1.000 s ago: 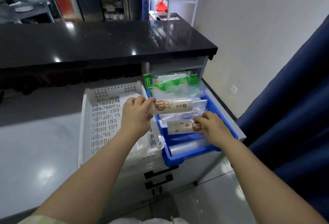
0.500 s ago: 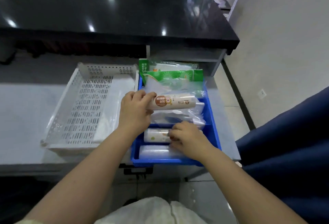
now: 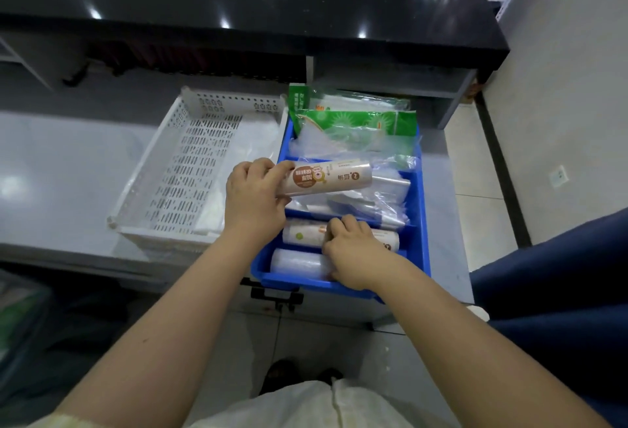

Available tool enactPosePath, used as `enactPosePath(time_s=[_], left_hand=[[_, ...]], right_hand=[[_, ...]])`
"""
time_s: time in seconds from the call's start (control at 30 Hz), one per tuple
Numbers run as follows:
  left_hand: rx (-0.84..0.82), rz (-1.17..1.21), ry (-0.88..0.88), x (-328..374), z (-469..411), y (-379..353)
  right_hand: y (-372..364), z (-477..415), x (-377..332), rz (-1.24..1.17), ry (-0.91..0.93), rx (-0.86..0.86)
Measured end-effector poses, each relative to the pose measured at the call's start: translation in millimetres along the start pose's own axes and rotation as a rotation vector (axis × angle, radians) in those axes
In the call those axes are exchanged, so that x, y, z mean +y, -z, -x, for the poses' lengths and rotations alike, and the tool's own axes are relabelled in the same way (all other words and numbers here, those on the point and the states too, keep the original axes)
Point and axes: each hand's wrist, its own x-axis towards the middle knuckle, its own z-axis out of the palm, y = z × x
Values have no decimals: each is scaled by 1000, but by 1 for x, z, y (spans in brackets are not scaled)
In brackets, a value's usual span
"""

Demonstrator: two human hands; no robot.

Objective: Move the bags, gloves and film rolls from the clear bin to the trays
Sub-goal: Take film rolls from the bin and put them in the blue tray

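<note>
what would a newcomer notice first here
The blue tray right of centre, stuffed with clear bags, with green packs at its far end. The left hand grips a brown-labelled film roll above it, while the right hand curls over a second roll in the near compartment. A white basket sits left of it.

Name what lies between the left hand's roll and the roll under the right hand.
In the head view, clear bags in the middle compartment and a blue divider lie between the held roll and the lower roll.
</note>
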Motion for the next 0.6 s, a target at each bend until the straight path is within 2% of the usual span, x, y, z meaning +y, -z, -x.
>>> enactPosePath(time_s=[0.2,0.43,0.6], left_hand=[[1,-6,-8,-13,-1,9],[-3,-11,9,-30,6,20],[-81,-4,-29,-27,21,20]], right_hand=[[2,10,-5,-74,-47,79],[24,35,-19,-388,-155,175],[51,55,3,-312,-201,444]])
